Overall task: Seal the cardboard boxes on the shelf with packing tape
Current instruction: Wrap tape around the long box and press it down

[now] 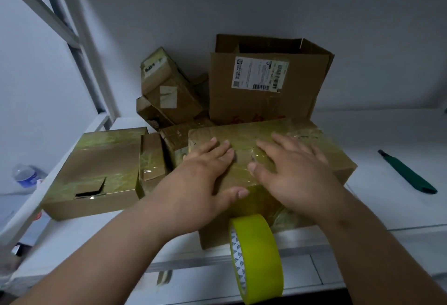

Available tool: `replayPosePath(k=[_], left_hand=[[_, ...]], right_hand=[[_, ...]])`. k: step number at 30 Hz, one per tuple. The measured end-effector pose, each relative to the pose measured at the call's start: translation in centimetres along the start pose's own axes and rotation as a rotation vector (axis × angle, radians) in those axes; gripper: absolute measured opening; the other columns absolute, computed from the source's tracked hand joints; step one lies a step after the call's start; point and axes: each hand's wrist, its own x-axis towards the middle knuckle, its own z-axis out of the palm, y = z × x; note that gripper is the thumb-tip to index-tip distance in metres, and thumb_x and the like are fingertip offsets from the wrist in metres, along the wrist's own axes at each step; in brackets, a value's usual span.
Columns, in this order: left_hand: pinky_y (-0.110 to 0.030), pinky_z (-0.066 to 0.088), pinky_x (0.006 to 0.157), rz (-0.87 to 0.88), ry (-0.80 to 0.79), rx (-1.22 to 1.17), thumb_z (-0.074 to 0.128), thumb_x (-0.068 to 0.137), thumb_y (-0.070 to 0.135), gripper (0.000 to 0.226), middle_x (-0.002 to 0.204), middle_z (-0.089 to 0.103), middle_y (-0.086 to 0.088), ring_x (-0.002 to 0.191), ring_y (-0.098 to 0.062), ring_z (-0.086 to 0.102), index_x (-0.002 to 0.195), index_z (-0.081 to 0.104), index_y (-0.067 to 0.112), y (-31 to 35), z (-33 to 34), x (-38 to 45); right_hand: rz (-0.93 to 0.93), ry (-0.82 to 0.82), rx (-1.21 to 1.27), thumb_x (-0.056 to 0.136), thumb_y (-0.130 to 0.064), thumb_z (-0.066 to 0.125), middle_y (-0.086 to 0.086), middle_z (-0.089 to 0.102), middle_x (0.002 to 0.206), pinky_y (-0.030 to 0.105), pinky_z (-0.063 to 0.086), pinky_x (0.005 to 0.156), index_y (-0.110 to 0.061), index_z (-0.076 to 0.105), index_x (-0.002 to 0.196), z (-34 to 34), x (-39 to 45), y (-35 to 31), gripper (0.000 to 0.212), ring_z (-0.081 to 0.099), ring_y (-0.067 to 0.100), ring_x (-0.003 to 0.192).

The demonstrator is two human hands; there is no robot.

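Note:
A closed cardboard box (336,159), wrapped in glossy tape, lies on the white shelf (399,133) in front of me. My left hand (205,174) and my right hand (290,166) both press flat on its top with straight fingers, side by side over a tape strip. A yellow-green roll of packing tape (256,258) hangs down the box's front face below my hands, still joined to the strip.
A flat taped box (96,171) lies to the left. Behind stand a tall open box with a shipping label (263,84) and several small leaning boxes (167,87). A green utility knife (408,174) lies on the shelf at right. A water bottle (25,174) sits far left.

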Motion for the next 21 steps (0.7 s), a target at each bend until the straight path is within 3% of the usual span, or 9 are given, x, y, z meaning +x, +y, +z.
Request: replayPosePath(k=[2,4,7,9,11,12,14,17,21], left_hand=[[-0.022,0.0,0.12,-0.056,0.011,-0.136,0.046,0.081,0.075,0.087,0.161,0.014,0.02,0.146,0.005,0.0,0.153,0.03,0.027,-0.3,-0.3,0.1],[-0.02,-0.001,0.116,-0.123,0.09,-0.247,0.047,0.083,0.075,0.086,0.162,0.009,0.02,0.147,0.003,-0.002,0.152,0.032,0.026,0.0,0.1,0.2],[-0.017,-0.005,0.112,-0.067,0.078,-0.101,0.037,0.079,0.071,0.089,0.162,0.004,0.018,0.147,0.0,-0.01,0.154,0.027,0.024,0.0,0.6,0.0],[-0.02,0.003,0.117,-0.101,-0.001,-0.088,0.043,0.088,0.066,0.074,0.159,0.021,0.019,0.148,-0.003,0.005,0.15,0.037,0.026,-0.3,-0.3,0.2],[-0.031,0.025,0.116,-0.208,0.094,-0.196,0.051,0.093,0.055,0.046,0.145,0.046,0.014,0.139,-0.013,0.032,0.129,0.06,0.028,-0.2,-1.1,1.0],[-0.033,0.031,0.111,-0.26,0.165,-0.192,0.05,0.091,0.055,0.043,0.14,0.05,0.009,0.133,-0.016,0.037,0.122,0.062,0.027,-0.1,-1.1,1.6],[-0.035,0.021,0.115,-0.291,0.169,-0.101,0.047,0.088,0.061,0.061,0.153,0.033,0.002,0.142,-0.021,0.022,0.14,0.047,0.029,0.6,-0.7,2.4],[-0.037,0.002,0.12,-0.327,0.043,-0.118,0.051,0.093,0.054,0.074,0.165,0.001,0.011,0.151,-0.021,-0.009,0.156,0.019,0.029,0.4,-0.2,2.8],[-0.042,0.02,0.115,-0.421,0.081,-0.14,0.055,0.092,0.053,0.065,0.157,0.023,0.008,0.143,-0.026,0.015,0.149,0.032,0.033,-0.1,-1.6,3.8]], right_hand=[[0.002,-0.036,0.085,0.099,-0.054,0.038,-0.014,0.008,0.164,0.04,0.0,0.121,-0.042,0.025,0.151,-0.9,0.0,0.3,0.055,0.002,0.009,0.151],[0.007,-0.01,0.118,0.097,-0.058,0.037,-0.014,0.011,0.164,0.039,0.003,0.12,-0.04,0.029,0.15,-0.9,-0.1,-0.2,0.057,0.005,0.009,0.15],[-0.003,0.003,0.003,0.093,-0.067,0.032,-0.009,0.012,0.164,0.045,0.007,0.12,-0.037,0.026,0.151,-0.2,-0.4,-0.8,0.065,0.005,0.015,0.151],[0.003,-0.022,-0.01,0.095,-0.062,0.035,-0.007,0.022,0.159,0.044,0.017,0.116,-0.039,0.029,0.148,-0.8,-0.2,-0.5,0.058,0.016,0.018,0.147],[0.026,0.018,-0.002,0.094,-0.063,0.036,-0.006,0.034,0.149,0.043,0.027,0.11,-0.039,0.035,0.143,-1.8,0.7,-0.3,0.055,0.028,0.02,0.138],[0.043,0.051,-0.003,0.091,-0.068,0.036,-0.005,0.036,0.147,0.044,0.029,0.109,-0.038,0.035,0.143,-1.9,1.4,-0.4,0.06,0.03,0.022,0.137],[0.06,0.053,-0.02,0.086,-0.075,0.036,0.0,0.033,0.148,0.047,0.028,0.111,-0.04,0.031,0.145,-1.6,2.5,-1.2,0.069,0.027,0.027,0.137],[0.046,-0.059,-0.011,0.091,-0.067,0.039,-0.002,0.024,0.15,0.048,0.023,0.114,-0.045,0.028,0.146,-0.9,3.5,-1.2,0.06,0.018,0.027,0.138],[0.053,-0.067,0.06,0.097,-0.053,0.04,-0.005,0.027,0.149,0.045,0.018,0.111,-0.047,0.034,0.142,-1.7,4.3,-0.7,0.045,0.019,0.026,0.137]])
